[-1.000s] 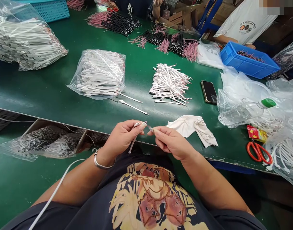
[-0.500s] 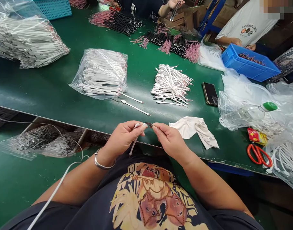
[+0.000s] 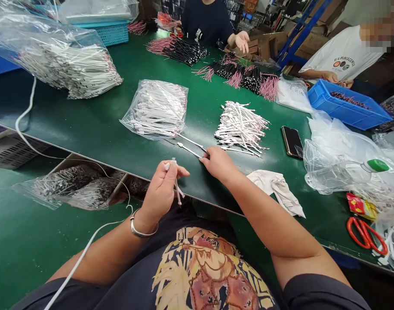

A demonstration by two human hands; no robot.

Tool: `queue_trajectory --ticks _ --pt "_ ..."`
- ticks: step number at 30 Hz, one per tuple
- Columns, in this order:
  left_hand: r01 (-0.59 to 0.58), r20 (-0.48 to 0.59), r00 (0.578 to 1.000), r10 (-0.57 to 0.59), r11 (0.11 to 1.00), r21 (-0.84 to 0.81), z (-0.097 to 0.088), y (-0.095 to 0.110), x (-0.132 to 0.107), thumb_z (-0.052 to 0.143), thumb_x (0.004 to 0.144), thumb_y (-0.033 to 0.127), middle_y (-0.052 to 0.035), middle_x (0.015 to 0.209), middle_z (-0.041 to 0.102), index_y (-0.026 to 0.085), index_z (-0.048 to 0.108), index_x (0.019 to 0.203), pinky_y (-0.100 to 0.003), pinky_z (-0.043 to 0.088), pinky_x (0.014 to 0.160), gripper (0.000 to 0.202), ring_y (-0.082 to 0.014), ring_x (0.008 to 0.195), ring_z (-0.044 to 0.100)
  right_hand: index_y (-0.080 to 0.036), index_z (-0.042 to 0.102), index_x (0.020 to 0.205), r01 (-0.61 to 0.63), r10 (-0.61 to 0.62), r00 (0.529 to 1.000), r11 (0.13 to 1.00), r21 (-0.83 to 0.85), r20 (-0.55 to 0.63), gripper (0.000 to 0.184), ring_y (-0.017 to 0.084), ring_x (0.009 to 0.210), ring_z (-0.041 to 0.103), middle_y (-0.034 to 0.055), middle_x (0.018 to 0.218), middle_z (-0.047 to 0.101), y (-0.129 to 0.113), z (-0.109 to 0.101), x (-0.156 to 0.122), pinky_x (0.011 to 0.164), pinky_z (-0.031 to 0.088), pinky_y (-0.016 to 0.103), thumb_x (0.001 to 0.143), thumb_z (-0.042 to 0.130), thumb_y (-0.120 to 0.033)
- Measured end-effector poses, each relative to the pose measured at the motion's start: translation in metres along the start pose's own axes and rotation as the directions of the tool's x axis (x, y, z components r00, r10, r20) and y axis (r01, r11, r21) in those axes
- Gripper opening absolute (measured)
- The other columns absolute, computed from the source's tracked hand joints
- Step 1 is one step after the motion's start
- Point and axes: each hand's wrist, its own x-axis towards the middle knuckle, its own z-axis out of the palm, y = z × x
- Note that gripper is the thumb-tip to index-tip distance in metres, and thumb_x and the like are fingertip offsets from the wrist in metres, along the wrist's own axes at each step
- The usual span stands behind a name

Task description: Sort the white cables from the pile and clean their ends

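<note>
My left hand [image 3: 161, 189] is raised above the bench edge, fingers closed on a short white cable [image 3: 176, 187] that hangs below them. My right hand [image 3: 218, 164] reaches out over the green bench top [image 3: 87, 116], its fingertips at the ends of a couple of loose white cables [image 3: 189, 147]. Whether those fingers grip a cable is hidden. Just beyond lie a clear bag of white cables [image 3: 156, 110] and a loose pile of white cables [image 3: 241, 129].
A crumpled cream cloth [image 3: 277, 189] and a black phone [image 3: 292, 142] lie right of my hands. Further right are a plastic bottle [image 3: 342, 176], orange scissors [image 3: 366, 236] and a blue crate [image 3: 345, 110]. Across the bench, a co-worker's hand [image 3: 241, 41] is raised above bundled pink-and-black wires [image 3: 242, 79].
My hands have parted. My right hand has moved forward from the small item at the middle to the loose cables, and the view has tilted slightly.
</note>
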Motion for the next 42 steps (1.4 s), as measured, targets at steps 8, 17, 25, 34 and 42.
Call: queue_trajectory --ticks 8,17,25,34,42 --pt "0.395 0.065 0.917 -0.394 0.87 -0.294 -0.008 0.011 0.008 0.071 0.072 0.02 0.0055 0.061 0.042 0.014 0.056 0.088 -0.007 0.021 0.033 0.023 -0.0008 0.043 0.033 -0.02 0.047 0.068 -0.005 0.005 1.0 0.999 0.053 -0.004 0.018 0.02 0.074 0.05 0.0058 0.075 0.055 0.0 -0.001 -0.026 0.068 0.037 0.032 0.085 0.05 -0.026" --pt "0.627 0.235 0.779 -0.581 0.737 -0.253 0.013 0.001 0.0 0.059 0.081 0.011 -0.0022 0.075 0.05 0.007 0.064 0.097 -0.007 0.025 0.032 0.017 -0.0002 0.048 0.04 -0.019 0.045 0.071 -0.219 0.122 0.973 0.752 0.622 0.196 0.027 0.011 0.06 0.037 -0.0041 0.064 0.042 0.001 -0.029 -0.122 0.055 0.031 0.024 0.086 0.05 -0.041" --pt "0.625 0.342 0.768 -0.542 0.751 -0.212 0.024 -0.002 -0.009 0.058 0.083 0.019 -0.0018 0.077 0.047 0.008 0.066 0.098 -0.007 0.026 0.032 0.02 -0.0007 0.051 0.04 -0.019 0.043 0.073 -0.469 0.165 0.882 0.237 0.851 0.441 0.032 0.006 0.049 0.024 -0.0055 0.062 0.041 0.006 -0.015 -0.162 0.044 0.016 0.021 0.081 0.059 -0.046" --pt "0.614 0.331 0.773 -0.542 0.771 -0.169 0.028 -0.007 -0.008 0.055 0.086 0.02 -0.0015 0.078 0.044 0.007 0.064 0.099 -0.007 0.026 0.034 0.021 -0.0003 0.052 0.039 -0.017 0.046 0.074 -0.524 0.114 0.847 0.011 0.852 0.519 0.031 0.005 0.051 0.027 -0.0036 0.064 0.045 0.007 -0.015 -0.169 0.043 0.014 0.02 0.078 0.065 -0.041" --pt "0.636 0.353 0.751 -0.558 0.755 -0.158 0.03 -0.009 -0.008 0.062 0.082 0.021 0.0014 0.07 0.043 0.008 0.061 0.082 -0.007 0.023 0.036 0.013 0.0001 0.05 0.037 -0.016 0.046 0.072 -0.556 0.018 0.831 -0.03 0.831 0.556 0.03 0.004 0.05 0.028 -0.0032 0.065 0.046 0.003 -0.016 -0.171 0.043 0.013 0.02 0.08 0.064 -0.039"
